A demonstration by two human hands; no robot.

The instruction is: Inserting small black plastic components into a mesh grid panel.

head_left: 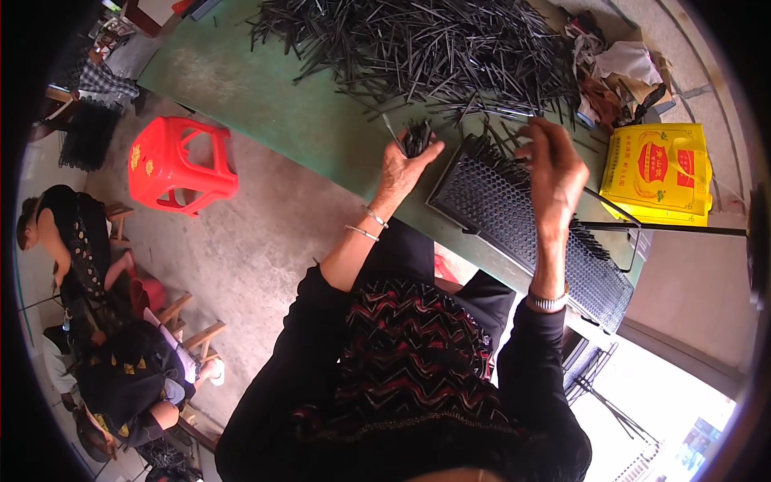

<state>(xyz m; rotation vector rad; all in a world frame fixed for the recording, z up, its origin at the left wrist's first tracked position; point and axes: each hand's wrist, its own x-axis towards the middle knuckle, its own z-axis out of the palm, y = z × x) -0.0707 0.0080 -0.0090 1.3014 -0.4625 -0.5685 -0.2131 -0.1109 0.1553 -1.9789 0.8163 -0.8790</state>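
Note:
My left hand (405,165) grips a bundle of thin black sticks (415,136) above the green table (265,88). My right hand (554,165) is raised over a black perforated rack (498,205), fingers pinched around a single thin black stick near its far edge. Some sticks stand upright in the rack's holes along its back and right side. A large loose pile of the same black sticks (426,48) covers the far part of the table.
A yellow bag (658,173) lies at the table's right end beside crumpled cloth and paper (614,72). A red plastic stool (181,165) stands on the concrete floor to the left. Two people sit on low wooden seats at far left (96,305).

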